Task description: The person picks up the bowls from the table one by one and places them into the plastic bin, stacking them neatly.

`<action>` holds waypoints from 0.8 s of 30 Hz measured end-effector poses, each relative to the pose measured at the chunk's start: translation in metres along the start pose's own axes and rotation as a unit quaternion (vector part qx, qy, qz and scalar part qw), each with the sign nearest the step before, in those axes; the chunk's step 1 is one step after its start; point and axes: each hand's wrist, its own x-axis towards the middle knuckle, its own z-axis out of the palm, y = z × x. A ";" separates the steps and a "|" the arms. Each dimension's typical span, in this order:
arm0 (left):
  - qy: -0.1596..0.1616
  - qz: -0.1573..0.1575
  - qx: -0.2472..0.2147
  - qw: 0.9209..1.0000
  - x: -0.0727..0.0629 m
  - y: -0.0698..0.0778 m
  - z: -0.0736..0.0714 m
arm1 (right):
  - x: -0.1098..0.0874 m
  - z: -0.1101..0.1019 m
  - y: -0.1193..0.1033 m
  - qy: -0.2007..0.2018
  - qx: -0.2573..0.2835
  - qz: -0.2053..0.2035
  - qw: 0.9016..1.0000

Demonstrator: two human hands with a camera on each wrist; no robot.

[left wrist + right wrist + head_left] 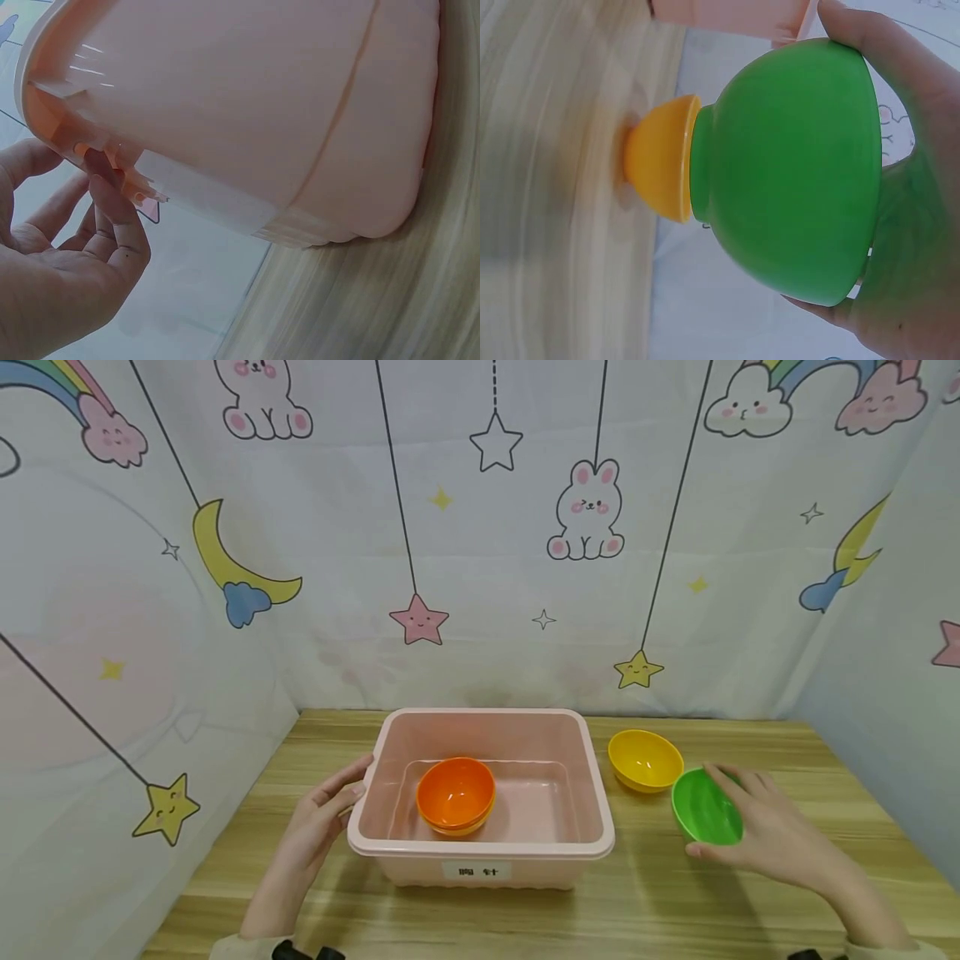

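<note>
My right hand [780, 831] grips a green bowl [701, 810] by its rim, thumb on the near side and fingers on the far side. In the right wrist view the green bowl [795, 172] is held off the table. A yellow bowl [645, 762] stands upright on the table just beyond it. At the left rim of a pink plastic bin [480, 847], my left hand [318, 818] holds the edge with its fingertips, as the left wrist view shows. Inside the bin's left half sits an orange bowl [456, 793], apparently stacked on another orange bowl.
The wooden table [637, 893] extends around the bin. A white label [477, 871] with dark characters is on the bin's front. A printed curtain [487, 568] hangs behind the table and along both sides.
</note>
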 end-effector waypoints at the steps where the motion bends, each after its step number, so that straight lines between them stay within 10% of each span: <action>1: 0.000 -0.001 0.000 1.000 0.000 0.000 0.000 | 0.000 -0.002 -0.001 0.000 0.000 -0.002 1.000; 24: -0.012 0.011 -0.002 1.000 -0.001 -0.002 -0.002 | 0.025 -0.031 -0.020 0.002 -0.034 -0.034 0.999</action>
